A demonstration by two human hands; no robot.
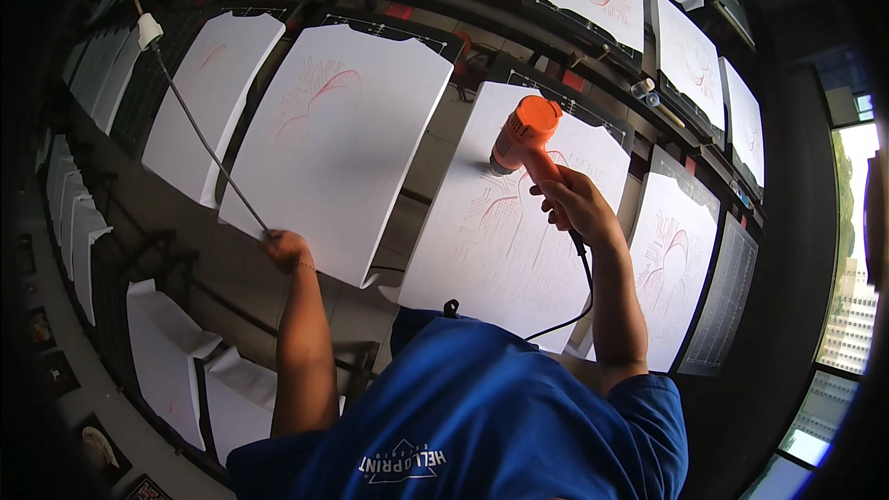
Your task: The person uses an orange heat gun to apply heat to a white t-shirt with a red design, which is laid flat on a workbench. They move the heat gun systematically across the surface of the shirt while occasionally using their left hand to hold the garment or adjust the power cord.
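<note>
My right hand (pixel 582 206) is wrapped round the handle of an orange hot-air dryer (pixel 530 134). The dryer's dark nozzle points down, close over a white cloth panel (pixel 454 250) printed with red lines. From its handle a black cord (pixel 590 287) hangs toward my blue shirt. My left hand (pixel 289 250) is closed on a thin dark cable (pixel 208 143) that runs up to a white connector (pixel 149 31). Beside that hand lies another white panel (pixel 333 157) with a partial red print.
More white panels on dark boards stand in rows, such as one on the right (pixel 676 250) and one at the far left (pixel 208 93). Small jars (pixel 643 89) sit on a dark rail beyond. A window (pixel 852 250) is at the right edge.
</note>
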